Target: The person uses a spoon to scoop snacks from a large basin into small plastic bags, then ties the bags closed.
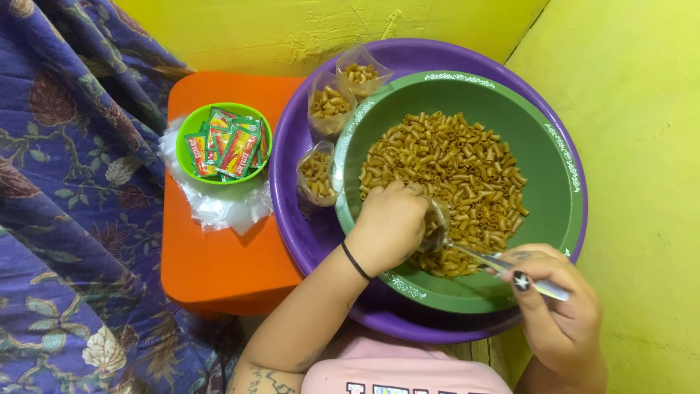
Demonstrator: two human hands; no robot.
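Nearest, the right hand (558, 314) has its grip clamped on the handle of a metal spoon (496, 263), whose long axis runs up and left from the fingers, bowl end toward the left hand (390, 222). That hand's grip is closed around a small clear bag (436, 222) over the macaroni (452, 168) in the green bowl (554, 190). Beyond, three filled bags (328, 106) lean in the purple basin (292, 146).
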